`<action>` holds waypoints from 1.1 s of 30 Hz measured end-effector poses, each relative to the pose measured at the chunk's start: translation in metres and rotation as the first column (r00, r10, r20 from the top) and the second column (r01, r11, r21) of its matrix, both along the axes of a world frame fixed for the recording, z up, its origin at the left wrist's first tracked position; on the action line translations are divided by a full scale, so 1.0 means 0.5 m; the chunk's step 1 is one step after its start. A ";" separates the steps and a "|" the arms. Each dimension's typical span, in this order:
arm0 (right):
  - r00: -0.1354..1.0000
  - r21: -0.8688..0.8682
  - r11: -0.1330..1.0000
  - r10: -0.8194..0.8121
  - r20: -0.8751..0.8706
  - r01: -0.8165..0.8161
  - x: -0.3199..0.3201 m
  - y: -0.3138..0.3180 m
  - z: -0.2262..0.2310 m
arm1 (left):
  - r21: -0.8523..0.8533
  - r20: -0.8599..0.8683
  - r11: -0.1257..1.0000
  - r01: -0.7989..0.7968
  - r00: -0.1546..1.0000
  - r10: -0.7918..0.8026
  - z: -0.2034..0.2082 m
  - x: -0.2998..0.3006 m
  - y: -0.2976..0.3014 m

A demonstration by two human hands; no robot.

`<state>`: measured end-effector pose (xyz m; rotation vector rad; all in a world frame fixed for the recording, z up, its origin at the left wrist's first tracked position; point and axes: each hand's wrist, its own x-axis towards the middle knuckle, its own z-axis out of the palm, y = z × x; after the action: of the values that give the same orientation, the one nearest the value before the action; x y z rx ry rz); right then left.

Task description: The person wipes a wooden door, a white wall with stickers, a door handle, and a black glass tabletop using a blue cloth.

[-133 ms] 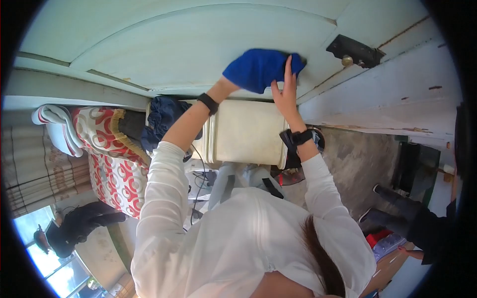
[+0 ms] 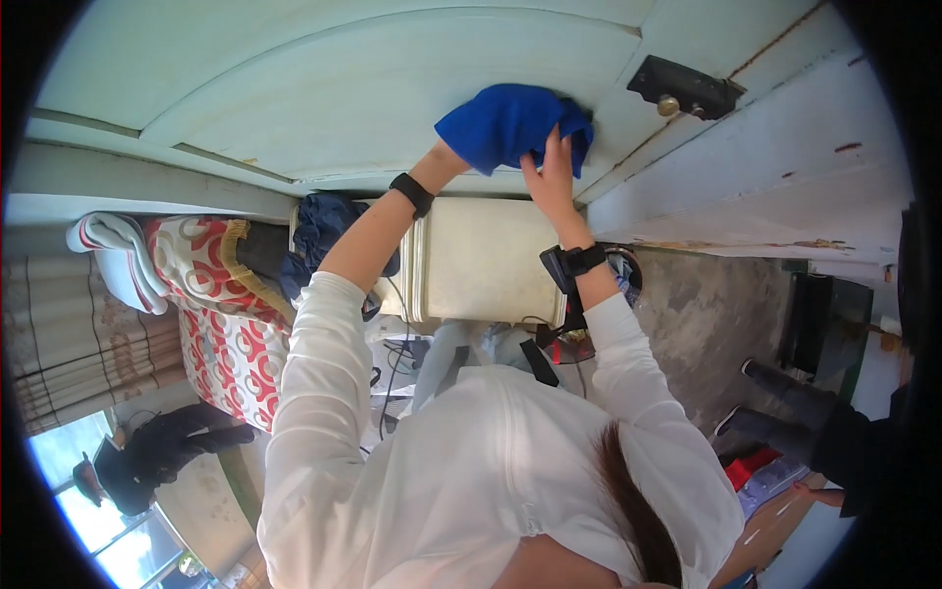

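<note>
A bright blue cloth (image 2: 500,123) lies against the pale green panelled door (image 2: 343,88). It covers my left hand (image 2: 446,162) almost to the wrist, so the fingers there are hidden. From the right, my right hand (image 2: 555,185) has its thumb and fingers at the cloth's lower right edge, pinching a fold of it. Both wrists wear black bands. Just below my hands stands a cream-coloured cabinet or chest (image 2: 491,260).
A black lock plate with a brass knob (image 2: 668,105) sits on the door's right part. Dark blue fabric (image 2: 329,236) and red-patterned covers (image 2: 235,358) lie to the left. A dark cable (image 2: 391,383) hangs below. Other people stand at lower left (image 2: 172,447) and right (image 2: 834,442).
The cloth and both hands have shifted slightly left and up on the door. My right fingers, stretched along the cloth before, are now more bent into it.
</note>
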<state>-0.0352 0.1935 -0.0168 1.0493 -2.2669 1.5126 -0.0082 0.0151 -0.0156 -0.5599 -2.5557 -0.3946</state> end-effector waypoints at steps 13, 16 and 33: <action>0.859 0.225 0.966 -0.004 0.512 -0.130 0.057 0.204 -0.047 | 0.256 0.633 0.925 -0.281 0.772 0.060 -0.168 0.261 0.126; 0.983 0.009 1.000 0.014 0.182 -0.016 0.020 0.196 0.058 | 0.496 0.545 0.762 -0.417 0.833 0.101 -0.070 0.206 0.149; 0.962 0.084 0.970 -0.213 -0.173 0.230 0.011 0.167 0.177 | 0.718 0.306 0.598 -0.356 0.933 0.188 0.071 0.160 0.219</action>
<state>-0.0297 0.2772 0.0719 0.8746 -2.2799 1.1880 0.0716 0.1245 0.0201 0.2162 -2.2709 -1.3891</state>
